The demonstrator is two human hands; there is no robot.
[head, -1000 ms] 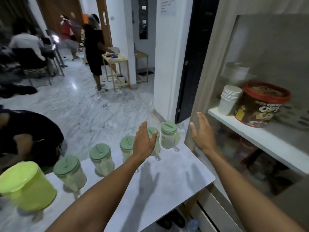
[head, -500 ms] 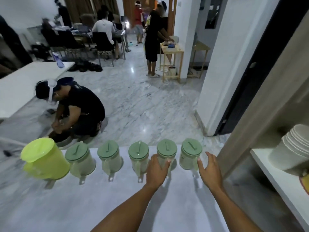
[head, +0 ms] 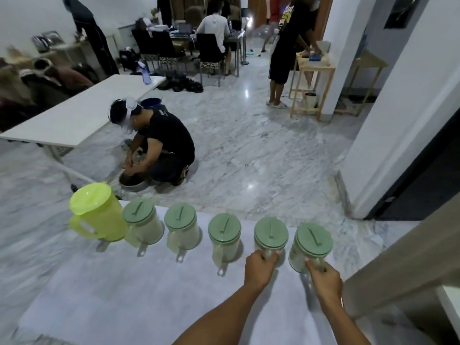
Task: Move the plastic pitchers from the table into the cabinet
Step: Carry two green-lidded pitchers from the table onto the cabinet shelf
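Observation:
Several plastic pitchers stand in a row along the far edge of the white table [head: 124, 295]. At the left end is a lime-green pitcher [head: 97, 212]. The others are clear with pale green lids. My left hand [head: 258, 268] is closed around the handle of the second pitcher from the right [head: 270, 236]. My right hand [head: 324, 278] grips the handle of the rightmost pitcher [head: 312, 245]. Both pitchers stand on the table. The cabinet [head: 410, 265] is at the right edge, with only its side panel and a bit of shelf showing.
Beyond the table a person [head: 159, 143] crouches on the marble floor over a bowl. A long white table [head: 82, 113] stands at the left. Other people stand or sit further back near chairs and a small wooden stand [head: 312, 78].
My view swung left from the cabinet shelf to the pitcher row. Both hands went from open above the table to closed on the handles of the two rightmost pitchers.

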